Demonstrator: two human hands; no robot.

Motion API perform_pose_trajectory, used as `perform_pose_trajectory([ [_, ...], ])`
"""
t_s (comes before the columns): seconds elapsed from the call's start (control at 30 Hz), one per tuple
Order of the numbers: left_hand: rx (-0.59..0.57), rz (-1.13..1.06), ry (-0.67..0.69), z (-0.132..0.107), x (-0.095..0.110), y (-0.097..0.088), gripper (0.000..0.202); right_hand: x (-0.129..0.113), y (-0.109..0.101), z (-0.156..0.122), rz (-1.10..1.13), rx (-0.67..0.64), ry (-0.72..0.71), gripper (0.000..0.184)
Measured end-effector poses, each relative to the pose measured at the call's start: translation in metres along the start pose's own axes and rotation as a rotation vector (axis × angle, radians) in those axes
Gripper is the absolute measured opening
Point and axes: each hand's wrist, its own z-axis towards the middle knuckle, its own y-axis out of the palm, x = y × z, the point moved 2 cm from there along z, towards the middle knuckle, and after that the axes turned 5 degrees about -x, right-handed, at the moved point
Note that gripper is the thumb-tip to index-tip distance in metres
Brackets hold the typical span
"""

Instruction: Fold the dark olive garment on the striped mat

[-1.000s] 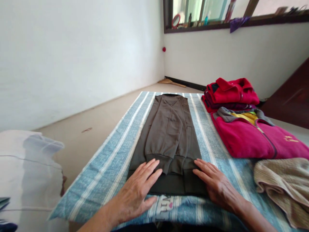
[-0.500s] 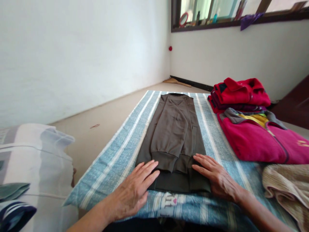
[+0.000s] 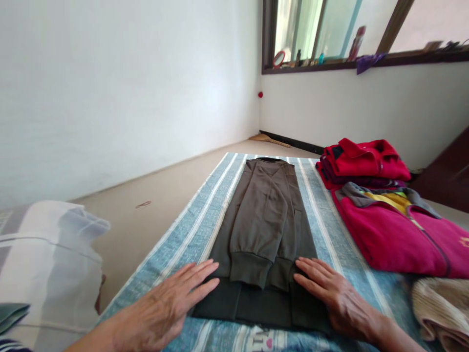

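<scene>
Now both hands lie flat and open, fingers spread, at the near end of a folded brown sweatshirt (image 3: 266, 230). Neither grips anything. Compared with a moment ago, the left hand (image 3: 161, 308) has slid outward: it was pressing on the garment's near left corner, and now its palm rests on the striped blue bedsheet (image 3: 183, 234) with only the fingertips touching the dark hem at that corner. The right hand (image 3: 339, 300) stays where it was, palm down on the hem's near right corner. The view has also tipped upward a little. This reads as a smoothing pass along the bottom edge drawing to a close, with the garment already flat and squared.

That sweatshirt lies lengthwise in the middle of the sheet, neckline at the far end, hem nearest the person. Its sides are folded in to make a long narrow rectangle, and both sleeves are laid down the front, overlapping, their ribbed cuffs ending just above the hem band. Its fabric looks thick, matte and free of creases.

To the right, near but not touching, lies a pink fleece jacket (image 3: 399, 234), with a folded red garment (image 3: 364, 159) beyond it and a beige knit (image 3: 443, 308) nearer. A pale pillow (image 3: 47, 259) sits at the far left.
</scene>
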Motion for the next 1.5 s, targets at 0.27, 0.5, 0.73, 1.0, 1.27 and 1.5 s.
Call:
perform_pose_trajectory([
  [0.27,0.09,0.066,0.034,0.018,-0.024,0.007,0.086,0.003,0.005,0.003,-0.07,-0.047,-0.028,0.074],
  [0.5,0.108,0.048,0.124,0.041,-0.052,0.007,0.07,0.002,0.001,0.005,-0.113,-0.06,-0.042,0.073],
  [0.73,0.049,0.117,0.234,0.048,-0.064,0.014,0.075,0.004,-0.005,0.01,-0.2,0.081,-0.136,0.058],
  [1.0,0.026,0.093,0.295,0.054,-0.069,0.014,0.09,0.011,0.002,0.02,-0.393,0.059,-0.231,0.047],
  [1.27,0.006,0.013,0.383,0.071,-0.062,-0.005,0.07,0.019,0.006,0.03,-0.2,0.047,-0.253,0.039],
  [1.5,-0.07,-0.335,0.392,0.077,-0.073,-0.009,0.053,0.025,-0.001,0.045,0.011,-0.063,-0.196,0.028],
])
